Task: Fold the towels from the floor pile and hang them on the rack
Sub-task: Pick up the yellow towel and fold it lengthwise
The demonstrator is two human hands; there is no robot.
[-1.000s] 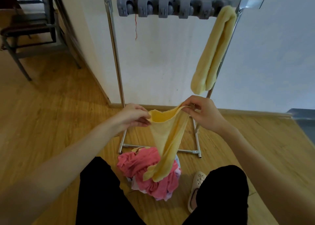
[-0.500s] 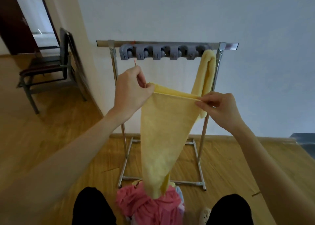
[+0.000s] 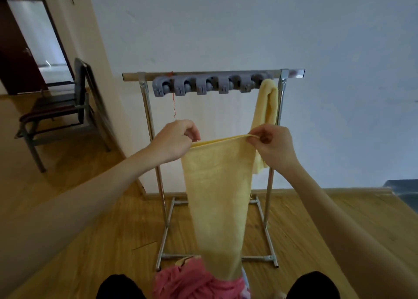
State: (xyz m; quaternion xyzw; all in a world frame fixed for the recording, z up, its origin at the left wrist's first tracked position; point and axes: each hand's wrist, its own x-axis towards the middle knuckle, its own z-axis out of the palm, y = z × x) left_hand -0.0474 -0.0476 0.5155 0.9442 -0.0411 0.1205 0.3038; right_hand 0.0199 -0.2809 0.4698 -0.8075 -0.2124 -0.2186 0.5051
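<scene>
A yellow towel [image 3: 217,196] hangs in front of me, stretched by its top edge between both hands. My left hand [image 3: 174,140] pinches its left corner and my right hand [image 3: 271,144] pinches its right corner. The towel's lower end reaches down to the floor pile [image 3: 194,280] of pink and other cloth between my knees. Behind it stands the metal rack [image 3: 147,122] with a row of grey clips [image 3: 203,87] under its top bar. A folded yellow towel [image 3: 268,104] hangs from the rightmost clip, partly behind my right hand.
A white wall rises behind the rack. A dark chair [image 3: 56,110] stands at the left near an open doorway [image 3: 34,40]. The floor is wood. A dark blue object [image 3: 404,192] lies at the right edge.
Both hands have lifted the yellow towel up off the pile and spread its top edge wider. My view has tilted upward, so the rack's top bar sits lower in frame.
</scene>
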